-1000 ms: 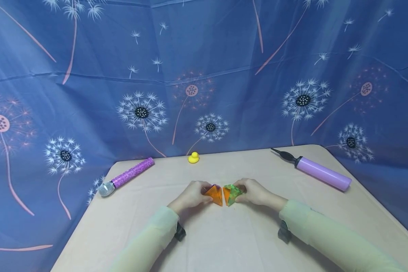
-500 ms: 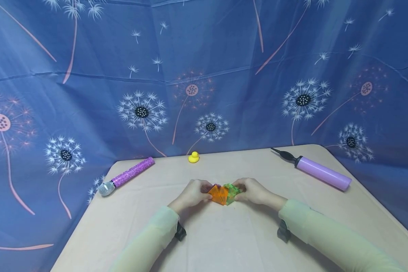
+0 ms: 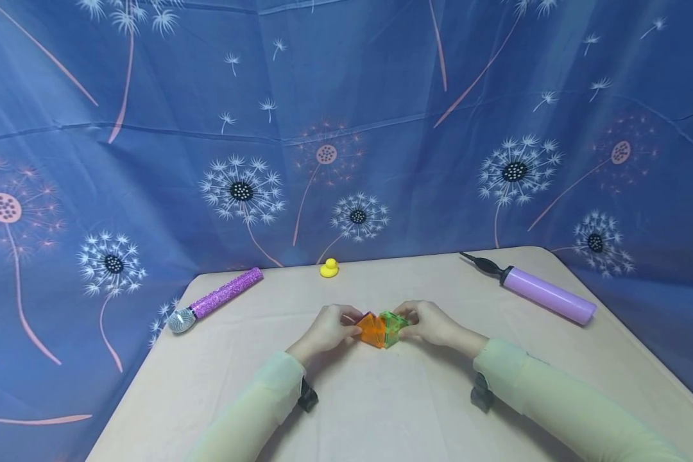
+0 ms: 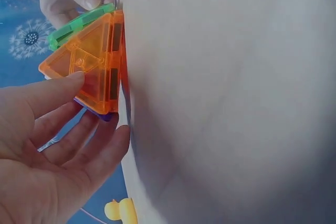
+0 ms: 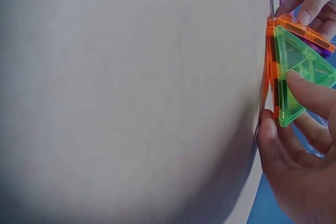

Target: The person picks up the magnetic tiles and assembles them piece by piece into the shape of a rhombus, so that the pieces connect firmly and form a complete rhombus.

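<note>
Translucent triangular magnetic tiles stand joined at the middle of the table. An orange tile is on the left side, with a bit of purple tile behind it. On the right side is a green tile. My left hand pinches the orange part, its thumb on the tile's face and its fingers behind. From the other side my right hand pinches the green part in the same way. Orange and green parts meet edge to edge. The far faces of the shape are hidden.
A glittery purple microphone lies at the table's left. At the back edge sits a yellow rubber duck. A lilac hand pump lies at the right. A blue dandelion-print curtain hangs behind the table.
One second ago a narrow gap separated the orange and green parts. They have come together at the middle, and both hands keep hold of them.
</note>
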A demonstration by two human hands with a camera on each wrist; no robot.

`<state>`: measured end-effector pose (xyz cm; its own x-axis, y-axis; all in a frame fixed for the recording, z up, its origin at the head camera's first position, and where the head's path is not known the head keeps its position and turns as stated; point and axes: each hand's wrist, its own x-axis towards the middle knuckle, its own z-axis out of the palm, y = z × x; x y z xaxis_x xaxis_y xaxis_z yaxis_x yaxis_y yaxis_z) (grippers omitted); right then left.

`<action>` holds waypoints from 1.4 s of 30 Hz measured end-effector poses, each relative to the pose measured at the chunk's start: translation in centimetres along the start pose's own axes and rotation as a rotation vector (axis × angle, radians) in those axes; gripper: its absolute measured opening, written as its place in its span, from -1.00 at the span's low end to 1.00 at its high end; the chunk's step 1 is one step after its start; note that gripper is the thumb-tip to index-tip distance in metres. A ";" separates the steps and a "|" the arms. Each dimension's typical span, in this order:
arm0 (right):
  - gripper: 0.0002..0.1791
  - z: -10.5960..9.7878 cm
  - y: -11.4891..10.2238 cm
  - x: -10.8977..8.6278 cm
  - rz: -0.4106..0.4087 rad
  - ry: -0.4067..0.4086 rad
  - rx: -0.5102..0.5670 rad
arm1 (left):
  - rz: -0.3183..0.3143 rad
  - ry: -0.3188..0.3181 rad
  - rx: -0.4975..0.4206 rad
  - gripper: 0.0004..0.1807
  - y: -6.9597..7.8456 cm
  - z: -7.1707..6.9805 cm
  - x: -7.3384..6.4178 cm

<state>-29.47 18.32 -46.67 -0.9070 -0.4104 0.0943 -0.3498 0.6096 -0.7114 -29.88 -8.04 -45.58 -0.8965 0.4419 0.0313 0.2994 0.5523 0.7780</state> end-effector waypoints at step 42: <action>-0.67 -0.5 -1.4 1.1 -0.027 0.041 0.052 | -0.045 0.010 -0.136 -0.66 -0.6 -0.1 -0.3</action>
<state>-30.12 17.37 -45.23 -0.9066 -0.3974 0.1418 -0.3627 0.5621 -0.7433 -29.87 -8.55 -46.00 -0.9112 0.4120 0.0003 0.2128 0.4702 0.8565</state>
